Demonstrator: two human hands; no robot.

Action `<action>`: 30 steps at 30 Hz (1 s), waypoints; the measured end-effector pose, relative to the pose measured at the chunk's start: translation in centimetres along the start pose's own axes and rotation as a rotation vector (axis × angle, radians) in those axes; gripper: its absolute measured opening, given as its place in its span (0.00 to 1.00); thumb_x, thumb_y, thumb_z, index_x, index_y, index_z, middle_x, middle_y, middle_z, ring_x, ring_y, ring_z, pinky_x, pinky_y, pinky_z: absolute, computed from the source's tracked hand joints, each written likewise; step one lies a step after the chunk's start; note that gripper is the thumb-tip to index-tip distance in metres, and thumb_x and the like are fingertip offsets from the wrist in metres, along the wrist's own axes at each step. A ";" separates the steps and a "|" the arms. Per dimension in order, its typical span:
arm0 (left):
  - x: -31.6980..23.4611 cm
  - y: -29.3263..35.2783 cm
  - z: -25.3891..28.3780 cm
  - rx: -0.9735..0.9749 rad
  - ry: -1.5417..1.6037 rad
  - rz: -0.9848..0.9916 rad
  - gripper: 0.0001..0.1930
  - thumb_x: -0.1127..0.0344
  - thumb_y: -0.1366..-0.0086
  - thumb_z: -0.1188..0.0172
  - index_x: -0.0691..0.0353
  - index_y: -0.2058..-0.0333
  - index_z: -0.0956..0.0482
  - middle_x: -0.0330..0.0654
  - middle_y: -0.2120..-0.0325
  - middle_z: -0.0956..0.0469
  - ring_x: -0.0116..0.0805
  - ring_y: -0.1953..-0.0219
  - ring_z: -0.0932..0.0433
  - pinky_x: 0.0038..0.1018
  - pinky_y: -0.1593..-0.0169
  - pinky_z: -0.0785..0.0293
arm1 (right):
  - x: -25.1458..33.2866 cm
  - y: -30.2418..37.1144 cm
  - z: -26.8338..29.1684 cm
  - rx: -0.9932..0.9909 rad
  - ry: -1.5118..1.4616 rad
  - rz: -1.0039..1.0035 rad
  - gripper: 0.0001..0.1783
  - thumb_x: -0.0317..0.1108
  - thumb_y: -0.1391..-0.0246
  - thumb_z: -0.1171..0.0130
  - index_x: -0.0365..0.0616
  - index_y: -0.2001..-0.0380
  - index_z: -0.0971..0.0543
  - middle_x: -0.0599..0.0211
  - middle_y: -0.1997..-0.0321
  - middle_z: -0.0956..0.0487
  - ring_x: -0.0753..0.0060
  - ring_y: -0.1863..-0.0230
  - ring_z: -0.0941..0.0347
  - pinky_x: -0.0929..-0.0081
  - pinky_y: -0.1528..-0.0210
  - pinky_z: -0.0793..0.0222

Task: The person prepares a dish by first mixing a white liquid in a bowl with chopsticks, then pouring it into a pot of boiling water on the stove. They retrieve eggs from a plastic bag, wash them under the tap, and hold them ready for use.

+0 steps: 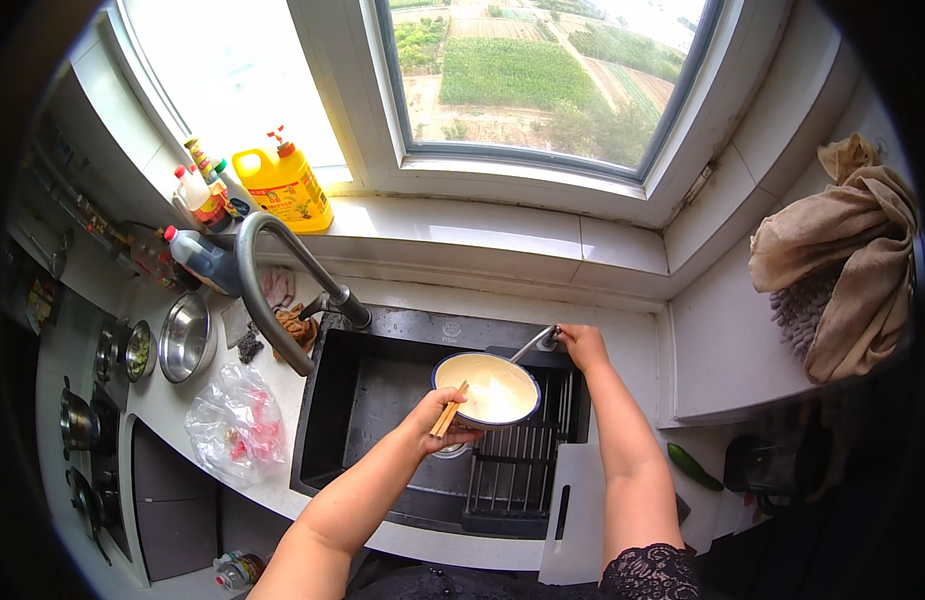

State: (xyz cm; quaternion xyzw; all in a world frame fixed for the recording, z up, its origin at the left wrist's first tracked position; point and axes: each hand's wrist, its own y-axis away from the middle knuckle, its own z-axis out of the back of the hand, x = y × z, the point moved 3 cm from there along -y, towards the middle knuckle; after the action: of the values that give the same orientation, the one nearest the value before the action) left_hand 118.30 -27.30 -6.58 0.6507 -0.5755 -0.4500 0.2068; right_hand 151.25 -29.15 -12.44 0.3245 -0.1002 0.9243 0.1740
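My left hand (444,420) is closed on a cream bowl (500,407) with a dark blue rim, held over the sink (332,400). A pair of wooden chopsticks (448,409) is pinched against the bowl by the same hand. Something whitish lies inside the bowl; its kind is unclear. At the sink's back right corner, my right hand (583,347) grips the head of a metal soap dispenser pump (549,337). The pump's thin spout reaches out over the bowl's far edge. Below the bowl, a black-framed draining rack (515,475) sits in the sink's right part.
A grey curved faucet (257,270) arches at the sink's left. Beside it are a clear plastic bag (234,425) and a steel basin (187,337). A yellow jug (287,190) stands on the sill. A white cutting board (574,515) and a cucumber (694,467) lie to the right.
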 end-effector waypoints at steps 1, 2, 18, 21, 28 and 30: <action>0.0 0.1 -0.1 0.008 0.001 -0.004 0.29 0.63 0.49 0.45 0.72 0.48 0.35 0.59 0.58 0.25 0.53 0.59 0.20 0.43 0.55 0.18 | 0.0 0.1 0.0 -0.006 -0.020 0.002 0.13 0.31 0.50 0.37 0.49 0.59 0.18 0.54 0.63 0.19 0.50 0.62 0.22 0.66 0.59 0.27; -0.1 0.2 -0.4 0.015 0.003 -0.007 0.29 0.63 0.49 0.45 0.72 0.49 0.34 0.59 0.59 0.24 0.52 0.60 0.20 0.43 0.56 0.18 | -0.1 0.2 0.0 -0.012 -0.041 0.003 0.13 0.31 0.51 0.37 0.49 0.59 0.18 0.54 0.63 0.19 0.51 0.61 0.22 0.67 0.59 0.27; -0.1 0.5 -0.5 -0.115 -0.140 -0.210 0.29 0.67 0.47 0.43 0.61 0.47 0.44 0.53 0.62 0.28 0.49 0.60 0.21 0.44 0.59 0.18 | -1.6 -0.4 -0.7 -0.004 -0.147 -0.176 0.12 0.29 0.49 0.38 0.46 0.59 0.17 0.57 0.70 0.18 0.60 0.71 0.21 0.70 0.67 0.26; 0.6 -0.4 1.0 -0.086 -0.183 -0.361 0.32 0.71 0.49 0.39 0.55 0.48 0.46 0.49 0.60 0.32 0.41 0.66 0.23 0.35 0.72 0.21 | -0.6 -1.3 -0.7 0.124 -0.375 -0.611 0.10 0.28 0.47 0.40 0.42 0.61 0.17 0.64 0.77 0.19 0.74 0.81 0.25 0.78 0.78 0.28; 3.8 2.1 5.7 -0.015 0.057 -0.559 0.31 0.75 0.48 0.39 0.60 0.45 0.39 0.44 0.61 0.26 0.38 0.61 0.23 0.32 0.56 0.24 | 0.8 0.5 0.5 -0.283 0.048 -0.330 0.15 0.26 0.50 0.41 0.41 0.56 0.20 0.57 0.69 0.23 0.58 0.65 0.25 0.66 0.60 0.29; 4.8 3.3 9.5 0.006 0.144 -0.520 0.27 0.74 0.46 0.41 0.64 0.46 0.34 0.46 0.58 0.24 0.39 0.58 0.22 0.32 0.51 0.24 | 7.0 4.1 3.7 -0.521 -0.050 -0.106 0.20 0.24 0.48 0.44 0.43 0.50 0.25 0.57 0.64 0.28 0.56 0.62 0.29 0.62 0.56 0.32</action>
State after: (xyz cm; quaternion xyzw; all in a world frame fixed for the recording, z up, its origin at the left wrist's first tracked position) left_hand 108.29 -30.20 -10.50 0.8077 -0.3743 -0.4387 0.1227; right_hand 146.66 -32.28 -5.43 0.2964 -0.3220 0.8486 0.2973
